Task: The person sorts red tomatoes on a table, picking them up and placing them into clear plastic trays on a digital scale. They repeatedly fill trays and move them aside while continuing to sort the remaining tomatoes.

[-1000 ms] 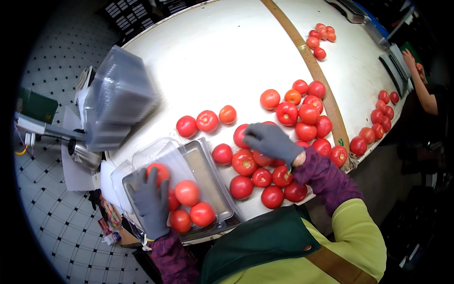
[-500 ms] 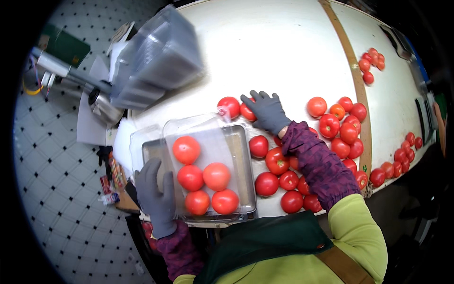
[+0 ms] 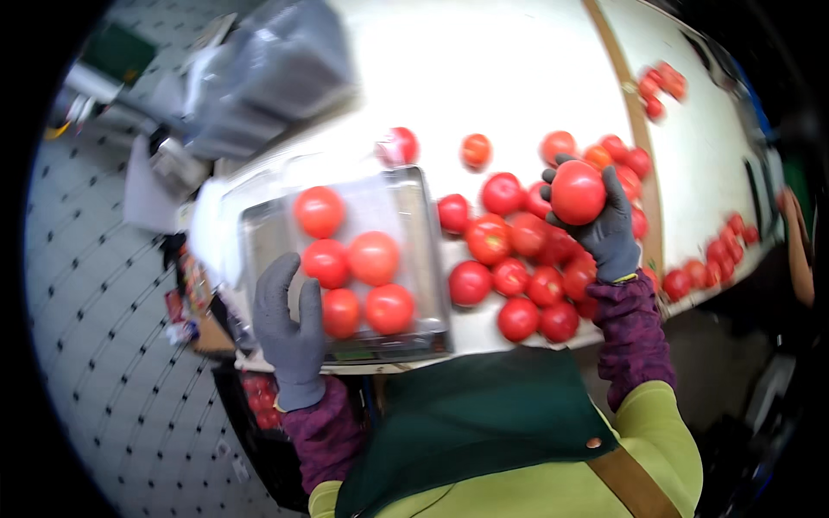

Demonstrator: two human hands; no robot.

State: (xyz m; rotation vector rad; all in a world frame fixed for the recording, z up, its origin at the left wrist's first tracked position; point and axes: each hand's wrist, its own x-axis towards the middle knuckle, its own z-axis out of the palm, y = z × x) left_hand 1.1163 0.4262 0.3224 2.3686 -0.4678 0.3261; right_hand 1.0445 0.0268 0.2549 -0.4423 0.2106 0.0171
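Both my hands wear grey gloves. A red tomato (image 3: 578,192) rests in my right hand (image 3: 610,231), fingers curled round it, above the right side of a loose spread of tomatoes (image 3: 489,239). At the left edge of a clear plastic tray (image 3: 389,194), my left hand (image 3: 292,332) has its thumb and fingers apart and holds nothing. Several tomatoes (image 3: 374,258) sit inside the tray, which lies on a metal scale pan (image 3: 420,190). One tomato (image 3: 398,146) lies just beyond the tray and an orange-red one (image 3: 476,151) stands alone to its right.
Stacked clear plastic containers (image 3: 281,73) stand at the back left of the white table (image 3: 484,60). A brown strip (image 3: 623,73) crosses the table at right, with more tomatoes (image 3: 663,79) past it. A crate of tomatoes (image 3: 262,399) sits below the table's left front edge.
My right hand has moved from the far tomatoes to the right and now holds a tomato, palm turned up. My left hand stays by the tray. The whole view has shifted slightly.
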